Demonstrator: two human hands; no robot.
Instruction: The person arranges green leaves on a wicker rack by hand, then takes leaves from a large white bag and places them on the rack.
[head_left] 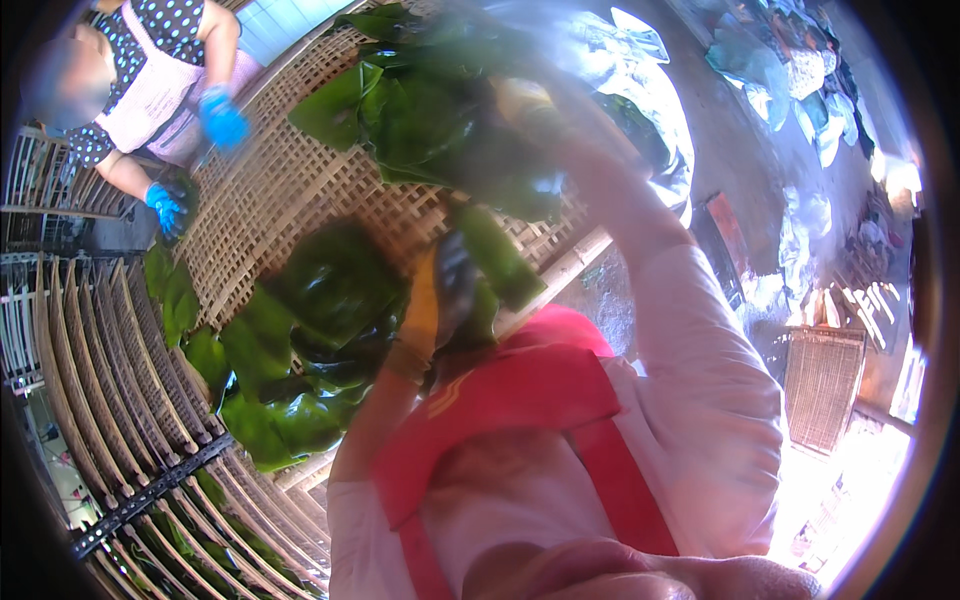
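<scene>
A woven bamboo tray [262,190] lies under my hands, with broad, glossy green leaves on it. My left hand [437,290], in what looks like a yellow-orange glove, is over the near pile of leaves [340,280]. Its fingers are smeared and partly lost against the dark green. Farther off, my right hand [530,108] is stretched out at the edge of the far leaves [410,115]. Motion blurs it too, so I cannot make out its fingers or any grip.
Across the tray at the upper left, a co-worker's blue-gloved hands [222,117] are near its edge. Curved slatted bamboo racks [110,370] stand at the left, some with leaves. Clear plastic sheeting [650,75] lies beyond my right arm. A bamboo panel [825,385] leans at the right.
</scene>
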